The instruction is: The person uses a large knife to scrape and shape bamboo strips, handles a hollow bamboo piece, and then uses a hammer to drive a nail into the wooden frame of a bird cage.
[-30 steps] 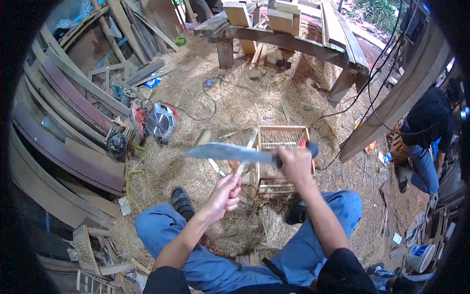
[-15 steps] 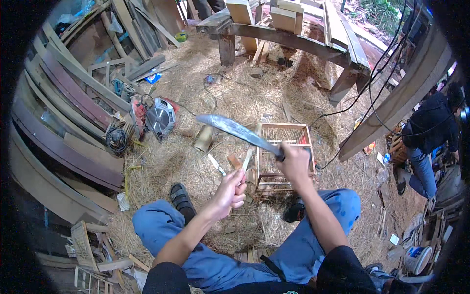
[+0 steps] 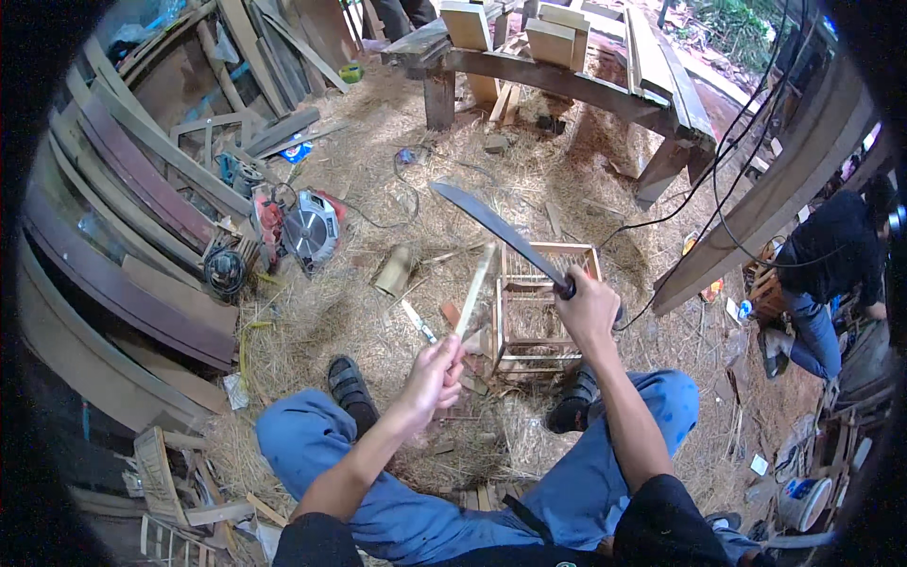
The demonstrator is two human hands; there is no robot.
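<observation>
My right hand (image 3: 588, 310) is closed around the dark handle of a machete (image 3: 499, 225). Its long blade slants up and to the left, apart from the strip in my other hand. A pale bamboo strip (image 3: 475, 295) stands tilted upward out of my closed left hand (image 3: 433, 380), its top end just below the blade. Behind the two hands, a small wooden cage (image 3: 540, 357) with thin bars rests on the ground, partly covered by my right hand. Left of the strip lie a small knife (image 3: 417, 319) and a reddish-brown block (image 3: 451, 313).
A bamboo piece (image 3: 394, 270) lies on the shaving-covered ground, beyond the knife. At left are a circular saw (image 3: 312, 229) and curved boards (image 3: 132, 274). A wooden bench (image 3: 567, 77) stands ahead. Another person (image 3: 831, 246) bends at right, near a post (image 3: 756, 203) and hanging cables.
The machete has swung up and to the right, away from the bamboo strip. My left hand has dropped slightly, and more of the strip shows.
</observation>
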